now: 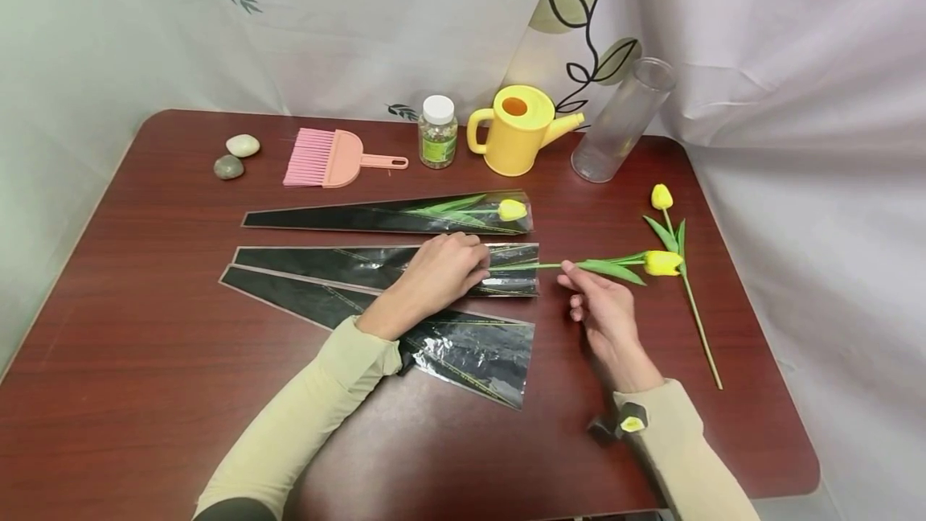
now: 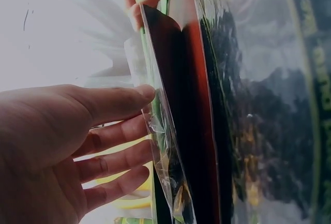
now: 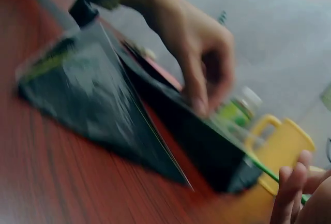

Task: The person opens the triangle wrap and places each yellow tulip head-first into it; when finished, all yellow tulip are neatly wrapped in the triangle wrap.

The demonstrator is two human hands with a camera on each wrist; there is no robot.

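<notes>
Right hand (image 1: 608,316) pinches one tulip (image 1: 615,269) right of centre, its stem (image 1: 548,265) partly inside the middle sleeve (image 1: 369,265) gripped by the left hand (image 1: 444,268); upper sleeve (image 1: 376,213) filled, lower sleeve (image 1: 473,352) apparently unfilled, loose tulip (image 1: 664,236) far right.

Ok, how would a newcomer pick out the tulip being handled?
On the dark red table, find the right hand near the middle black sleeve. It pinches the stem of a yellow tulip. Unlike the sleeved tulip farther back and the loose one at the table's right, this one is held.
</notes>
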